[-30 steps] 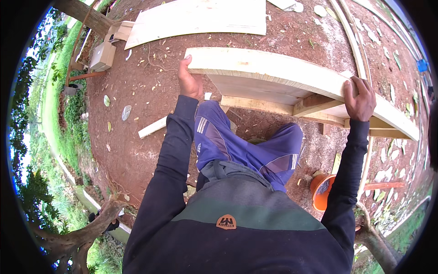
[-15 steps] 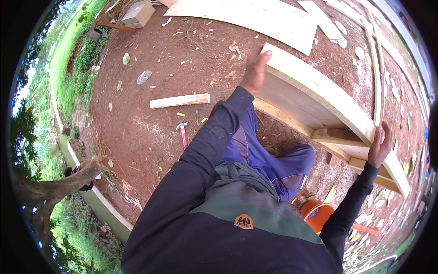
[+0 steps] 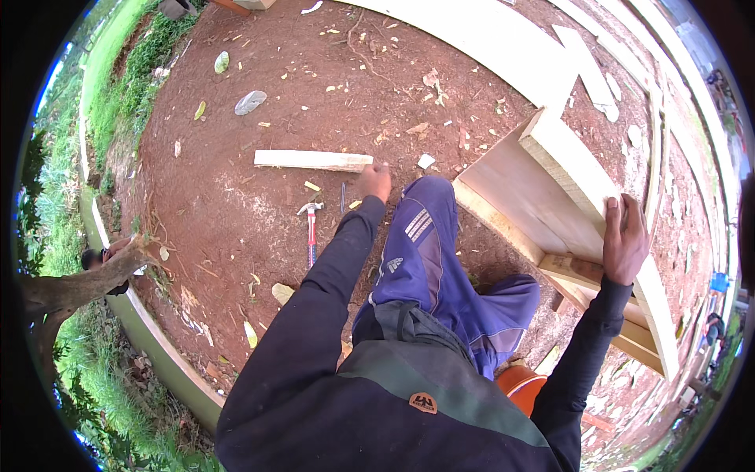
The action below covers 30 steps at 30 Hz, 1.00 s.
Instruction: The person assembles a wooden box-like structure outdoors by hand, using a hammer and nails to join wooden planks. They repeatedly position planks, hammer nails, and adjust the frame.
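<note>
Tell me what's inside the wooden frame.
Inside the wooden frame, a pale panel and a crosspiece show. The right hand and dark sleeve cover part of it, hiding whatever is behind them.

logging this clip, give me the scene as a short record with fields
left hand: at the right end of a wooden strip, grip unclear
right hand: holding an edge of the wooden frame
hammer: lying left of the left sleeve
bucket: orange, partly hidden
ground: reddish soil, scattered leaves
</note>
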Motion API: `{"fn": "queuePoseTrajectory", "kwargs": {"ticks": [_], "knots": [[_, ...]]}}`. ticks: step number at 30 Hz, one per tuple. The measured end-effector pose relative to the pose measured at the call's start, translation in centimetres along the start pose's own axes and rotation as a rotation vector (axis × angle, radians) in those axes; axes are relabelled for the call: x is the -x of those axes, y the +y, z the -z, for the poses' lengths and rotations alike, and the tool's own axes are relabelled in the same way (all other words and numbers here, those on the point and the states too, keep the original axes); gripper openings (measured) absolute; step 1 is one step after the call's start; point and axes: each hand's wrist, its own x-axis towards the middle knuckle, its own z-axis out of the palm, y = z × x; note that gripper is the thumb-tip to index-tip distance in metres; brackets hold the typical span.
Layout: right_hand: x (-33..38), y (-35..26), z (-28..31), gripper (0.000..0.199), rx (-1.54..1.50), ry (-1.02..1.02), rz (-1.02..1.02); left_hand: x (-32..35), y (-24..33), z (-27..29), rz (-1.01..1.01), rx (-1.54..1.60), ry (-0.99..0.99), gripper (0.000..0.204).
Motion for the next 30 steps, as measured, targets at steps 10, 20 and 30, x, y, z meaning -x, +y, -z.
{"fn": "queuePoseTrajectory", "kwargs": {"ticks": [10,20,30], "knots": [[0.6,1.3,-1.0,0.041,-0.049,0.005,-0.053,-7.8,-6.2,1.4,-0.667,-0.919,-0.061,0.065],[0.9,1.2,-0.6,0.038,-0.009,0.023,-0.019,-4.8,-7.9,6.5,-0.852,-0.986,0.015,0.04],[0.9,0.4,-0.4,0.042,-0.008,0.078,0.009,-8.0,3.7,27.5,-0.679,-0.191,0.074,0.063]]}}
